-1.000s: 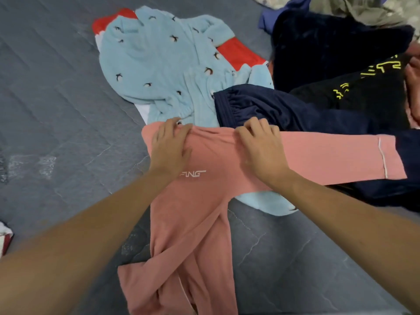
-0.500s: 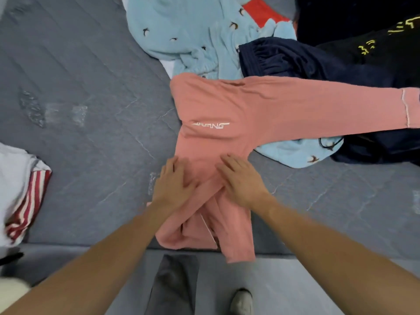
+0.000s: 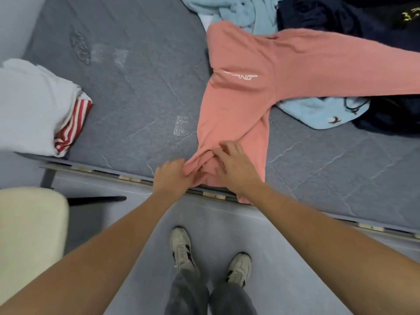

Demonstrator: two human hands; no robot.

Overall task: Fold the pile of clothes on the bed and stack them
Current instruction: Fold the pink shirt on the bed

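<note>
Pink shirt (image 3: 238, 105) lies flat on the grey bed (image 3: 136, 98), logo up, one sleeve stretched out to the right over the blue and dark clothes, hem bunched at the bed's near edge and partly hanging over it. Left hand (image 3: 169, 176) has fingers curled round a gathered fold of the hem at the left corner. Right hand (image 3: 234, 164) rests on the hem just beside it, fingers loosely spread and pressing into the wrinkles; whether the thumb pinches cloth cannot be told. Fabric looks thin, soft and light: no stiffness, so it sags and creases wherever unsupported and holds no shape unless laid flat. Low slip risk on the quilted bed, but a pull at one point just drags a ridge. Likely better to take the hem at both outer corners, pull taut, smooth, then fold in the sleeve. The blue top (image 3: 238, 12) and dark clothes (image 3: 341, 21) wait behind, unfolded. A white and red-striped bundle (image 3: 45, 105) sits well apart on the left.
</note>
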